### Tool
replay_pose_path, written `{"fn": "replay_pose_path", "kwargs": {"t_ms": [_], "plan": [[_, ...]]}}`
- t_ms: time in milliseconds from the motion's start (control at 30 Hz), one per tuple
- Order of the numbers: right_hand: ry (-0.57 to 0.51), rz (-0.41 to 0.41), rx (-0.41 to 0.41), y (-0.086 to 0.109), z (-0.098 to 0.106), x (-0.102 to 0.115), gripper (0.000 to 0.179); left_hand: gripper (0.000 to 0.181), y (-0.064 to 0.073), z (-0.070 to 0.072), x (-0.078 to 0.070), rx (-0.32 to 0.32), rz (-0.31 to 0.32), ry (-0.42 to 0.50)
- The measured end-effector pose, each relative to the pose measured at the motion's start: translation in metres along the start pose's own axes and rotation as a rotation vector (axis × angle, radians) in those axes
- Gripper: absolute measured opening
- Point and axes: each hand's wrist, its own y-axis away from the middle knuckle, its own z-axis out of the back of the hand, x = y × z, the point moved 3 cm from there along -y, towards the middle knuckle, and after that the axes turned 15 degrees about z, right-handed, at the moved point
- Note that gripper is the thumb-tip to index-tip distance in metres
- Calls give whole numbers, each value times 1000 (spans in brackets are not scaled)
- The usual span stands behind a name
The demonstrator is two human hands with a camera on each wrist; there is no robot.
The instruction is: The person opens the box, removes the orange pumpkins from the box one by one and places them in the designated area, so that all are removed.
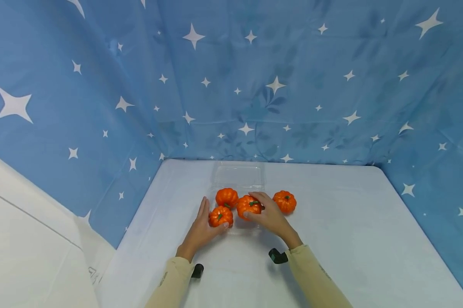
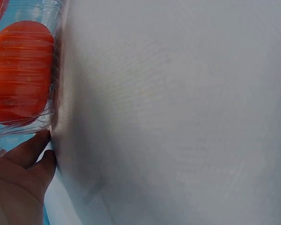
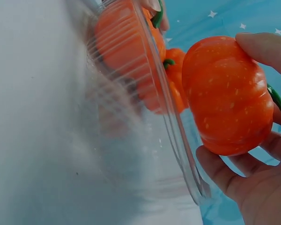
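Note:
My right hand (image 1: 271, 215) grips a small orange pumpkin (image 3: 227, 96) between thumb and fingers, its green stem (image 3: 277, 99) pointing sideways. It is held at the right side of a clear plastic clamshell box (image 3: 178, 140), above the rim in the right wrist view. Two more pumpkins sit in the box's left half, one behind (image 1: 226, 197) and one in front (image 1: 221, 216). Around the front one's left side lies my left hand (image 1: 202, 231), fingers straight along the box wall and thumb spread across the front. The left wrist view shows its fingertips (image 2: 48, 157) touching the box's lower edge.
Another orange pumpkin (image 1: 284, 202) rests on the white table (image 1: 350, 231) just right of the box. Behind, the box's transparent lid (image 1: 238, 174) lies folded back toward the far edge. A blue star-patterned curtain (image 1: 231, 85) encloses the table's back and sides.

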Motion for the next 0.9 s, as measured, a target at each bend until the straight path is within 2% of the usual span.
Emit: {"fn": "replay_pose_path", "kwargs": {"t_ms": [400,600,900], "plan": [[5,-34,-40,8,12,-1,71,125,0,3,1,-4,3,-17],[26,-20,-54,14,21,-1,71,125,-1,5,2,-12,1,-16],[60,-9,-94,33,40,-5,71,124,-1,0,1,-4,-17,14]]}}
